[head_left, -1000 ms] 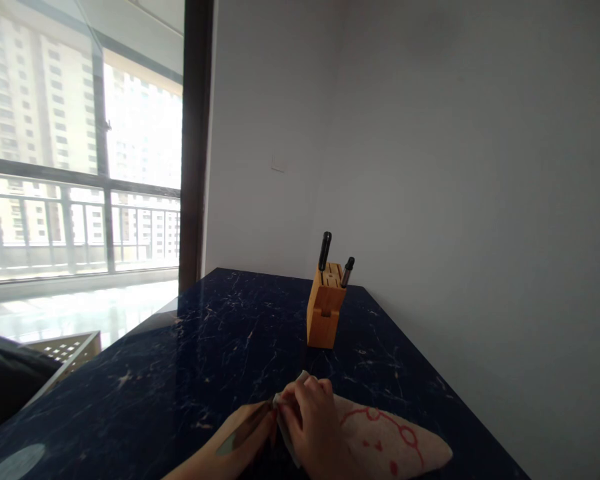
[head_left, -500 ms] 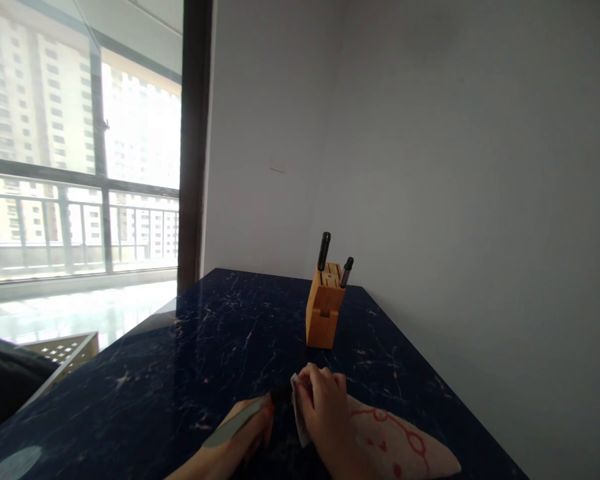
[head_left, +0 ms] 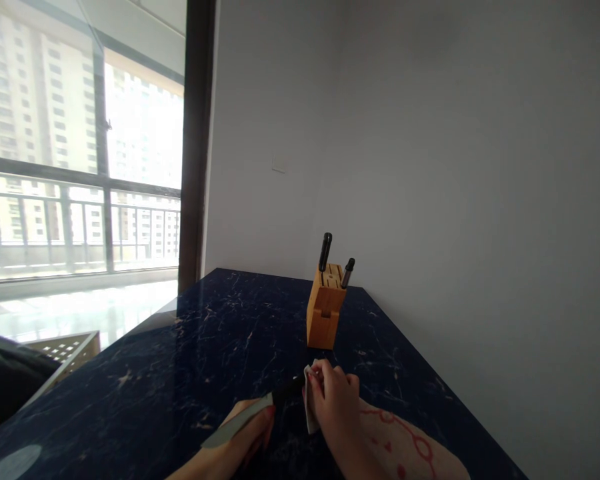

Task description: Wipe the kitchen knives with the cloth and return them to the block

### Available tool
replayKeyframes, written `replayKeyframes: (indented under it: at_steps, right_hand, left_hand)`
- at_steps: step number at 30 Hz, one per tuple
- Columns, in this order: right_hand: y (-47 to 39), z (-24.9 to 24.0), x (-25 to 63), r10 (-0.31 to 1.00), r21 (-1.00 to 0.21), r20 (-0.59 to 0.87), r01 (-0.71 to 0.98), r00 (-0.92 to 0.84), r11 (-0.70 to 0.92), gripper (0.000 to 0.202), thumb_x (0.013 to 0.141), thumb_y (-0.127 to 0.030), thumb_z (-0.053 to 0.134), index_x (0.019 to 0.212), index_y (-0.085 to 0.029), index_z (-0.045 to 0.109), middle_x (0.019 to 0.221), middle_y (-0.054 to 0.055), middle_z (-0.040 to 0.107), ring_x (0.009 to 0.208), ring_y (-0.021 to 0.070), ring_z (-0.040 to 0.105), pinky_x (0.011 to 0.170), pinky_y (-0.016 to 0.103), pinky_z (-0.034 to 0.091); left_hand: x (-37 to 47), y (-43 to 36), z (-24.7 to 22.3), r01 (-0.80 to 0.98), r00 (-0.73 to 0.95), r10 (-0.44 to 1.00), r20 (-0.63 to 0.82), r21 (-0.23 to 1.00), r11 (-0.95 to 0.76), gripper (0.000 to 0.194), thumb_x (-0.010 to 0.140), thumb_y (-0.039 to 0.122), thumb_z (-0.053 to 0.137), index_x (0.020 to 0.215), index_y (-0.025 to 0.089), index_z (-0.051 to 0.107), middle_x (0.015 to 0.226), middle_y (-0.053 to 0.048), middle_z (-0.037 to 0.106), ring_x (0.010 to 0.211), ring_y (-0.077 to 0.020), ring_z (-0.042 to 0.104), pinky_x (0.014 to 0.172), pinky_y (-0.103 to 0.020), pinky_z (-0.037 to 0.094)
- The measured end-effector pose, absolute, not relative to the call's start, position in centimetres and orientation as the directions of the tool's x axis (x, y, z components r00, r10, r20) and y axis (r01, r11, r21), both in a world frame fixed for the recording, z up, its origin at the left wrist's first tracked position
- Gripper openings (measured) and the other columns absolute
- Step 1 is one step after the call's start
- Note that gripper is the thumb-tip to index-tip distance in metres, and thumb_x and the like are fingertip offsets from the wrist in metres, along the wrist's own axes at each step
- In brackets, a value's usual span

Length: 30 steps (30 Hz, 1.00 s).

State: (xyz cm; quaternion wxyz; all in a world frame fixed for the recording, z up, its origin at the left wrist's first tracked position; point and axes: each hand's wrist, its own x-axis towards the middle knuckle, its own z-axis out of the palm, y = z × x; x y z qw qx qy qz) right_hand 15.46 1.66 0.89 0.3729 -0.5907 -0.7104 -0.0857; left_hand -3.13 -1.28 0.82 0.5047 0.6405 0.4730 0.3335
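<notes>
My left hand (head_left: 247, 430) is closed around the blade end of a knife (head_left: 240, 421), its wide blade lying along the thumb side and pointing toward me. The knife's black handle (head_left: 287, 389) runs up and right toward my right hand (head_left: 335, 397). Pinched in my right fingers is a pale cloth (head_left: 309, 403) with red markings, folded against the handle's end. The rest of the cloth drapes to the right under my forearm. Beyond both hands stands a wooden knife block (head_left: 323, 320) holding two dark-handled pieces upright.
The dark blue marble-patterned table (head_left: 200, 347) stretches ahead to a grey wall (head_left: 430, 167). A perforated chair (head_left: 75, 350) with a black item on it stands off the left edge. A pale round patch (head_left: 13, 465) shows at the near left corner.
My right hand and the cloth have slid right along the knife's handle toward its end, baring more of it. My left hand stays about where it was.
</notes>
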Motion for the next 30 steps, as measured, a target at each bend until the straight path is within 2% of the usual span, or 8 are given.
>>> replayKeyframes:
  at_steps: [7, 15, 21, 24, 30]
  right_hand:
    - [1.2, 1.2, 15.0, 0.806, -0.345, 0.588, 0.879, -0.071, 0.329, 0.010, 0.081, -0.015, 0.045, 0.081, -0.022, 0.052, 0.080, -0.001, 0.062, 0.076, 0.0147, 0.057, 0.070, 0.029, 0.028]
    - [1.2, 1.2, 15.0, 0.841, -0.382, 0.538, 0.872, -0.060, 0.307, 0.011, 0.081, -0.014, 0.044, 0.082, -0.022, 0.052, 0.082, 0.000, 0.061, 0.076, 0.0157, 0.055, 0.071, 0.030, 0.028]
    - [0.5, 0.8, 14.0, 0.805, -0.304, 0.567, 0.864, -0.175, 0.402, 0.011, 0.079, -0.014, 0.045, 0.082, -0.022, 0.052, 0.086, 0.002, 0.060, 0.084, 0.0186, 0.053, 0.074, 0.030, 0.031]
    - [0.5, 0.7, 13.9, 0.795, -0.260, 0.569, 0.872, -0.209, 0.415, 0.011, 0.079, -0.014, 0.046, 0.081, -0.022, 0.053, 0.086, 0.002, 0.060, 0.084, 0.0185, 0.053, 0.074, 0.030, 0.031]
    - [1.6, 1.0, 15.1, 0.793, -0.192, 0.594, 0.933, -0.136, 0.304, 0.016, 0.079, -0.009, 0.044, 0.083, -0.020, 0.054, 0.087, 0.003, 0.062, 0.082, 0.0190, 0.054, 0.073, 0.034, 0.028]
  left_hand:
    - [-3.0, -1.4, 0.6, 0.192, 0.319, 0.948, 0.021, 0.978, -0.086, 0.052, 0.079, 0.061, 0.032, 0.055, 0.017, 0.048, 0.042, 0.006, 0.036, 0.042, -0.0082, 0.034, 0.042, -0.019, 0.029]
    - [-3.0, -1.5, 0.8, 0.184, 0.324, 0.946, 0.014, 0.980, -0.077, 0.051, 0.081, 0.059, 0.032, 0.057, 0.017, 0.049, 0.043, 0.006, 0.037, 0.042, -0.0079, 0.035, 0.042, -0.019, 0.029]
    - [-2.7, -0.6, -0.3, 0.235, 0.335, 0.942, -0.028, 0.970, -0.055, 0.056, 0.071, 0.070, 0.033, 0.058, 0.017, 0.048, 0.042, 0.006, 0.038, 0.037, -0.0073, 0.033, 0.036, -0.019, 0.026]
    - [-2.7, -0.1, -0.9, 0.227, 0.336, 0.941, -0.037, 0.973, -0.043, 0.056, 0.072, 0.069, 0.033, 0.059, 0.017, 0.049, 0.042, 0.006, 0.039, 0.036, -0.0070, 0.034, 0.036, -0.018, 0.026]
    - [-2.8, 0.1, -1.5, 0.176, 0.269, 0.963, 0.005, 0.983, -0.054, 0.052, 0.076, 0.063, 0.036, 0.057, 0.017, 0.050, 0.041, 0.006, 0.040, 0.037, -0.0070, 0.036, 0.037, -0.018, 0.027]
